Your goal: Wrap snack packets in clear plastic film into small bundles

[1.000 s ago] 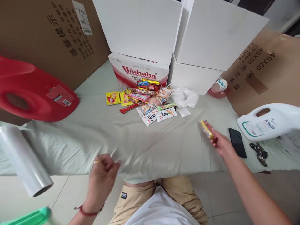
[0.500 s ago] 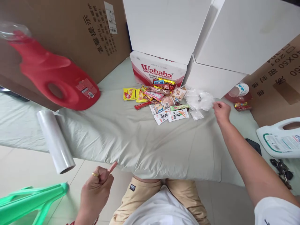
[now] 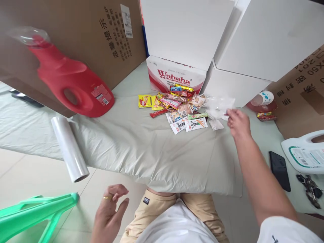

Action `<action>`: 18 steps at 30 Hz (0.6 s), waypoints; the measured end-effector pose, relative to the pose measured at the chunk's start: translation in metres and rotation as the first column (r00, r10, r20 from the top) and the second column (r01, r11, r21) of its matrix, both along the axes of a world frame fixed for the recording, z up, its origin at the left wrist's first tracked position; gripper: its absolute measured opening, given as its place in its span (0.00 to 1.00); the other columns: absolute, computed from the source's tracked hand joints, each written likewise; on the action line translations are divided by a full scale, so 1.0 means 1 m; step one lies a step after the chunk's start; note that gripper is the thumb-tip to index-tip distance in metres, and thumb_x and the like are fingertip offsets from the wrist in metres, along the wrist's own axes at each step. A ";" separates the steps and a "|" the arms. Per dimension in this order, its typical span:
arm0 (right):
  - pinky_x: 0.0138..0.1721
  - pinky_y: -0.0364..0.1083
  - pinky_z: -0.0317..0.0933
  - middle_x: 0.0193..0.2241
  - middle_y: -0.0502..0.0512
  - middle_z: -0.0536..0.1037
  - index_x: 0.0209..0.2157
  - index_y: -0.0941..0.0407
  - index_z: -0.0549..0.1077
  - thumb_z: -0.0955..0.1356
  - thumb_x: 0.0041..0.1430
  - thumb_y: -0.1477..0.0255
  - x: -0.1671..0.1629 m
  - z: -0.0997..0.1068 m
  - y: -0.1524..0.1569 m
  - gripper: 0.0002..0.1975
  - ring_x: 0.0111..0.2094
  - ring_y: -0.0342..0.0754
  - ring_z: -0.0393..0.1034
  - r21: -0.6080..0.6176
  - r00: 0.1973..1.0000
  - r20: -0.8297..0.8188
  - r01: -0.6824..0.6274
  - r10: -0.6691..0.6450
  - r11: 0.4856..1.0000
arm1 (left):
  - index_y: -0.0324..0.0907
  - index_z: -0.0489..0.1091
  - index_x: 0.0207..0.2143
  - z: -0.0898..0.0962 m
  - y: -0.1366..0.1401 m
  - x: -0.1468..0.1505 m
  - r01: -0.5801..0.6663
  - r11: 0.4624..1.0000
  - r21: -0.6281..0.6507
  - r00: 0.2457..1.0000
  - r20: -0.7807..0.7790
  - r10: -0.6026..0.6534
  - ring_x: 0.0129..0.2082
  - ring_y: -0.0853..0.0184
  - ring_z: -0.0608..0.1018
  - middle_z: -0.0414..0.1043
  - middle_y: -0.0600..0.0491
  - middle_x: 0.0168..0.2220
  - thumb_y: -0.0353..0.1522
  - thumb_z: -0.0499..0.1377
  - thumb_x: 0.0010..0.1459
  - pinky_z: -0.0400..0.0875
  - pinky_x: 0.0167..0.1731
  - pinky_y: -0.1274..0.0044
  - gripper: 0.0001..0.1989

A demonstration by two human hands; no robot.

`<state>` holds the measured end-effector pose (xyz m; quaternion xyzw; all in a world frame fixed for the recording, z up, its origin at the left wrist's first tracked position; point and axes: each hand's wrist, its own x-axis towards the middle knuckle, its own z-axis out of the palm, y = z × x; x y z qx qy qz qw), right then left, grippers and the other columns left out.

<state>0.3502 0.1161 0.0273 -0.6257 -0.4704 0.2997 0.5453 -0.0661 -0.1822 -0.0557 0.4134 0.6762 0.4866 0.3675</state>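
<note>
My right hand is over the right side of the snack pile, its fingers pinched on the edge of a clear plastic bag. The bag looks slightly smeared by motion. A smaller clear packet lies just below it on the cloth. To the left are wrapped snacks: white stick packets, a pink wrapper and yellow packets. My left hand, with a ring on one finger, hangs in front of the bed's edge. Its thumb and fingers are apart and hold nothing.
Behind the snacks stands a Wahaha carton below white boxes. A red detergent bottle and a film roll are on the left. Right are a phone, keys and a white bottle. A green stool stands lower left.
My right hand has closed on the clear plastic bag, which has spread and shifted. My left hand has gone from one pointing finger to a looser, open shape. The view has shifted slightly.
</note>
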 end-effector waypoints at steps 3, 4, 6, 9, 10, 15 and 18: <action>0.17 0.40 0.38 0.26 0.49 0.73 0.29 0.56 0.72 0.79 0.41 0.56 -0.026 -0.020 -0.087 0.22 0.19 0.36 0.48 -0.244 0.925 -0.377 -0.140 0.039 0.960 | 0.43 0.71 0.35 0.014 0.019 0.028 0.267 0.962 -0.059 0.945 0.212 -0.250 0.35 0.65 0.72 0.69 0.50 0.35 0.42 0.60 0.63 0.70 0.35 0.75 0.12; 0.17 0.39 0.38 0.25 0.49 0.73 0.29 0.56 0.72 0.79 0.42 0.55 -0.038 -0.028 -0.114 0.23 0.18 0.36 0.48 -0.291 0.912 -0.408 -0.172 0.040 0.941 | 0.42 0.71 0.35 0.020 0.029 0.041 0.335 0.941 -0.055 0.904 0.300 -0.305 0.32 0.68 0.70 0.68 0.51 0.34 0.43 0.59 0.64 0.68 0.32 0.76 0.14; 0.18 0.39 0.40 0.23 0.47 0.70 0.30 0.56 0.73 0.78 0.45 0.52 -0.061 -0.042 -0.159 0.23 0.18 0.36 0.48 -0.351 0.915 -0.400 -0.196 0.043 0.916 | 0.42 0.72 0.37 0.030 0.051 0.072 0.425 0.903 -0.059 0.825 0.437 -0.359 0.27 0.72 0.67 0.66 0.54 0.30 0.46 0.59 0.64 0.64 0.27 0.79 0.16; 0.19 0.40 0.43 0.22 0.45 0.66 0.30 0.56 0.74 0.75 0.52 0.49 -0.081 -0.054 -0.194 0.23 0.19 0.37 0.49 -0.364 0.938 -0.319 -0.250 0.132 0.897 | 0.43 0.70 0.49 0.040 0.084 0.114 0.444 0.893 -0.079 0.767 0.548 -0.333 0.27 0.73 0.68 0.69 0.52 0.36 0.50 0.62 0.59 0.61 0.22 0.81 0.24; 0.19 0.40 0.45 0.22 0.46 0.65 0.31 0.56 0.74 0.73 0.55 0.49 -0.083 -0.056 -0.198 0.23 0.20 0.38 0.50 -0.360 0.938 -0.288 -0.291 0.191 0.886 | 0.44 0.68 0.52 0.041 0.093 0.125 0.445 0.891 -0.085 0.754 0.572 -0.322 0.28 0.73 0.70 0.70 0.51 0.41 0.51 0.64 0.57 0.60 0.20 0.81 0.28; 0.26 0.44 0.59 0.28 0.51 0.72 0.37 0.56 0.75 0.68 0.63 0.52 -0.081 -0.053 -0.200 0.19 0.24 0.43 0.61 -0.297 0.902 0.005 -0.410 0.431 0.863 | 0.42 0.66 0.36 0.037 0.111 0.153 0.399 0.914 -0.073 0.671 0.703 -0.237 0.19 0.78 0.62 0.62 0.61 0.25 0.52 0.68 0.51 0.50 0.16 0.84 0.25; 0.37 0.49 0.67 0.42 0.58 0.76 0.46 0.54 0.74 0.73 0.59 0.57 -0.086 -0.051 -0.203 0.20 0.34 0.48 0.68 -0.078 0.874 0.317 -0.363 0.368 0.929 | 0.42 0.64 0.31 0.030 0.106 0.157 0.293 0.953 -0.070 0.694 0.702 -0.161 0.19 0.77 0.66 0.63 0.62 0.22 0.51 0.71 0.48 0.59 0.18 0.83 0.26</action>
